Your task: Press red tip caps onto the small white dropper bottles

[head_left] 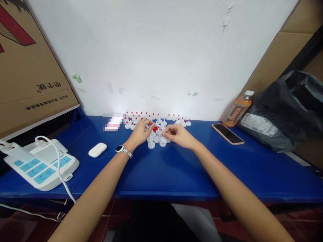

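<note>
Several small white round caps (154,140) lie on the blue table (176,168) near the wall, with a small heap of red tips (155,128) among them. Behind them stand rows of white caps with red tips fitted (151,117). My left hand (141,132), a watch on its wrist, rests at the left of the heap with its fingers curled in a pinch over the pieces. My right hand (178,135) sits at the right of the heap, fingers pinched together on a small piece that I cannot make out.
A white earbud case (97,150) and a white power strip (40,164) with a cable lie at the left. A phone (227,133), an orange drink bottle (237,109) and a black plastic bag (285,111) are at the right. Cardboard boxes (27,67) lean on both sides.
</note>
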Tool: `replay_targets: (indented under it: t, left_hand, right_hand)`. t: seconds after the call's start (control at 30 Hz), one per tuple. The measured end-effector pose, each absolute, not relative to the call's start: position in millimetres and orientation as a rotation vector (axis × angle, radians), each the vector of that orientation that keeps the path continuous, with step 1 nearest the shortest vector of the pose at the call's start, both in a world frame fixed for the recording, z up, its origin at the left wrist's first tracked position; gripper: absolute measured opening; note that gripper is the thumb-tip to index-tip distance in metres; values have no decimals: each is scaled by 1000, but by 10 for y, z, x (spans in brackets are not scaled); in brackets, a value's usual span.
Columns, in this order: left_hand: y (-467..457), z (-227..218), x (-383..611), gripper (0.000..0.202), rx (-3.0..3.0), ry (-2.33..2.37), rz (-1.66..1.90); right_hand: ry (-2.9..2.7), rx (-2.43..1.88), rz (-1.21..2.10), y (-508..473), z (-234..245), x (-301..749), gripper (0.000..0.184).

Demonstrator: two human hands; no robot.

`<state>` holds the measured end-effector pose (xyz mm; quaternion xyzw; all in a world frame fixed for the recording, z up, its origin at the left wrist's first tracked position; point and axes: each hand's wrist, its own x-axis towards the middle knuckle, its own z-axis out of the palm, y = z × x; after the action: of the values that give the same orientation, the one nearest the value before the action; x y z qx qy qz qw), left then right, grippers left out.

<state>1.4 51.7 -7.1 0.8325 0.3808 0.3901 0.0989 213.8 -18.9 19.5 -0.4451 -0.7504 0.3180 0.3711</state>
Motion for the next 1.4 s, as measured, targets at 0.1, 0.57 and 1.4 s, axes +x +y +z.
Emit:
replay_targets:
  t: [0.1,0.57,1.4]
  left_hand:
    - [440,-64,41,28,2433,1121,1136]
    - [394,-40,79,30,2420,1109,1126]
    - [396,19,67,28,2385,1156,1149]
  right_hand:
    - [-2021,-1098,1035,-233,171,2115,18]
    - [-1965,-1141,710,-159,59,2072,19]
    - [-1880,-2028,-209,1380,-63,2292,28]
